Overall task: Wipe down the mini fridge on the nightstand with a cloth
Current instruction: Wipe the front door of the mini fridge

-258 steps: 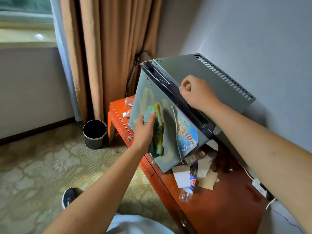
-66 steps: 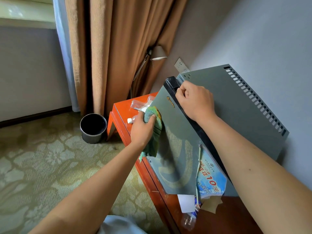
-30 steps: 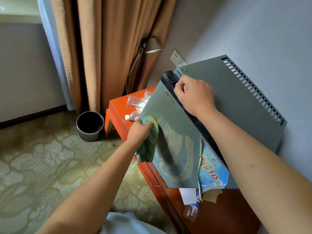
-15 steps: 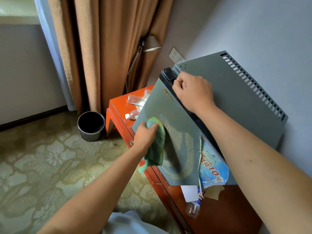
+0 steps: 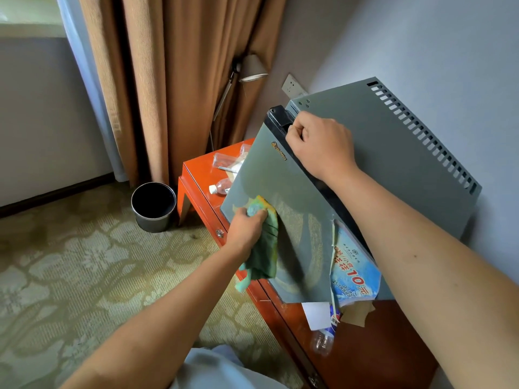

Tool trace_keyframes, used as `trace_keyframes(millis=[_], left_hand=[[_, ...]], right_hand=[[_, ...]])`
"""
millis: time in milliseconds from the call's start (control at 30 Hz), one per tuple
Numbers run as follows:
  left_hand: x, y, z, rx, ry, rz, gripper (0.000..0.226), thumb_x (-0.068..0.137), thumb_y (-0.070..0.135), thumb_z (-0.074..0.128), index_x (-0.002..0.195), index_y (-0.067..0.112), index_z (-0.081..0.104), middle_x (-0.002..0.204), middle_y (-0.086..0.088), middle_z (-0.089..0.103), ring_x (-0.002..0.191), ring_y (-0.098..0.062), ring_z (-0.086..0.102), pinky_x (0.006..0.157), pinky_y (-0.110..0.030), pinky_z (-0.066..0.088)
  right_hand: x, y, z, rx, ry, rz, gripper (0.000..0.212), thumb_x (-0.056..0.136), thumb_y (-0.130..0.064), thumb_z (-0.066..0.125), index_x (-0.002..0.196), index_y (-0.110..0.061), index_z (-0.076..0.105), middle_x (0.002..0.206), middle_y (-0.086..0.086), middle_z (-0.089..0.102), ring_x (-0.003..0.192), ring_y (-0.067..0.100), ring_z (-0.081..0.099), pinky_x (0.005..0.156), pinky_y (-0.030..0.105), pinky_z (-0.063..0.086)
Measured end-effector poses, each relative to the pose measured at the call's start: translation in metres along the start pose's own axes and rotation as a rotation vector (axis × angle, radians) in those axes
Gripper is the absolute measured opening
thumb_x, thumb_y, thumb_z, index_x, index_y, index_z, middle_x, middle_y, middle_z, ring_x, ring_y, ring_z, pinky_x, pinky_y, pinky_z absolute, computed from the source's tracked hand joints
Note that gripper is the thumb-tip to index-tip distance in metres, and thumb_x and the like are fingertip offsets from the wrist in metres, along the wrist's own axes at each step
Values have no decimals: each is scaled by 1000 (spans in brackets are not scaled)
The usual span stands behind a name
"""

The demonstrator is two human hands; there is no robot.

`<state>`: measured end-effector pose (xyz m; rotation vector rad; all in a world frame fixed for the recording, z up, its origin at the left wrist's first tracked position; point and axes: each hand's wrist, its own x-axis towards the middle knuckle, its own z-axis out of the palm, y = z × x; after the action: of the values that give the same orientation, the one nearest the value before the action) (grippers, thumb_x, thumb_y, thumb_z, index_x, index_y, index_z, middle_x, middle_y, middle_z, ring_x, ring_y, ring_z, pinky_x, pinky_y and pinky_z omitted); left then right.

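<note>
The grey mini fridge (image 5: 393,153) stands on the orange-red nightstand (image 5: 202,169) against the wall. My left hand (image 5: 245,228) grips a green and yellow cloth (image 5: 266,248) against the lower left part of the fridge door (image 5: 266,178). Damp wipe streaks show on the door to the right of the cloth. My right hand (image 5: 320,144) is curled over the door's black top edge, near its far corner. A blue paper sticker (image 5: 354,273) hangs half peeled from the door's lower right.
A black waste bin (image 5: 153,206) stands on the patterned carpet left of the nightstand. A small bottle (image 5: 220,188) and plastic packets (image 5: 229,161) lie behind the door. Papers (image 5: 318,315) and another bottle (image 5: 323,339) lie under its near corner. Curtains and a lamp (image 5: 251,68) fill the corner.
My left hand has slid the cloth back up the left part of the door over the last second. My right hand has kept its hold on the door's top edge.
</note>
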<state>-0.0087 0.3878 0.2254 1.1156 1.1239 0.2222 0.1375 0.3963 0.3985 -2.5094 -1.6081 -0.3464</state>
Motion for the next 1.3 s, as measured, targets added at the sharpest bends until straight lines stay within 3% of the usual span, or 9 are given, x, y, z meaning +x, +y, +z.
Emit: trace_keyframes(millis=[200, 267, 400, 500, 633, 733, 833, 1067, 1300], left_hand=[[-19, 45, 5, -343, 50, 319, 18, 93, 54, 58, 103, 41, 54, 106, 8, 70, 100, -14, 69, 87, -39, 56], [-20, 31, 11, -267, 30, 327, 21, 94, 57, 56, 106, 40, 51, 106, 10, 69, 99, -11, 69, 88, -40, 57], [-17, -2, 12, -71, -17, 78, 37, 95, 61, 52, 114, 29, 50, 102, 3, 67, 93, -18, 68, 91, -50, 57], [-24, 14, 10, -67, 64, 199, 30, 96, 55, 54, 110, 29, 52, 100, 7, 66, 94, -16, 67, 85, -44, 58], [-37, 46, 15, -247, 67, 437, 23, 97, 54, 56, 107, 35, 50, 102, 15, 66, 96, -6, 67, 83, -35, 58], [-31, 16, 18, -42, 44, 382, 32, 97, 58, 53, 109, 29, 46, 98, 4, 68, 88, -17, 69, 79, -47, 61], [-25, -17, 14, 245, -8, 175, 34, 95, 59, 52, 107, 28, 49, 92, 2, 66, 83, -19, 67, 82, -50, 59], [-41, 25, 14, -30, 44, 406, 23, 97, 55, 55, 106, 34, 52, 102, 15, 66, 94, -9, 66, 81, -37, 58], [-29, 7, 7, 275, 5, 311, 34, 98, 57, 52, 116, 28, 50, 93, 9, 64, 82, -11, 65, 78, -45, 62]], right_hand=[[0, 1, 0, 4, 6, 2, 25, 94, -41, 43, 78, -21, 49, 60, -4, 53, 66, 27, 53, 59, 33, 38], [0, 1, 0, 4, 11, 7, 25, 94, -41, 43, 78, -22, 49, 60, -4, 53, 66, 27, 53, 58, 33, 37], [0, 1, 0, -4, 14, -9, 25, 94, -40, 42, 78, -22, 48, 60, -4, 53, 64, 26, 53, 57, 32, 35], [0, 1, 2, -1, 18, 5, 25, 94, -40, 42, 78, -22, 48, 62, -3, 54, 66, 28, 52, 58, 33, 38], [0, 1, 1, 6, 16, 3, 25, 92, -42, 42, 78, -22, 47, 60, -3, 53, 66, 27, 53, 59, 34, 41], [1, 1, 1, 1, 17, 6, 25, 93, -41, 42, 79, -22, 48, 62, -2, 54, 66, 28, 53, 58, 33, 39], [0, 1, 2, -9, 10, -4, 26, 94, -41, 41, 79, -21, 49, 62, -2, 55, 66, 27, 54, 58, 33, 39], [0, 2, 1, -14, 16, -5, 26, 94, -41, 41, 81, -20, 50, 65, -2, 58, 67, 29, 55, 60, 35, 44], [0, 1, 2, -21, 13, -15, 27, 95, -42, 40, 80, -20, 48, 62, -2, 55, 64, 28, 54, 58, 34, 40]])
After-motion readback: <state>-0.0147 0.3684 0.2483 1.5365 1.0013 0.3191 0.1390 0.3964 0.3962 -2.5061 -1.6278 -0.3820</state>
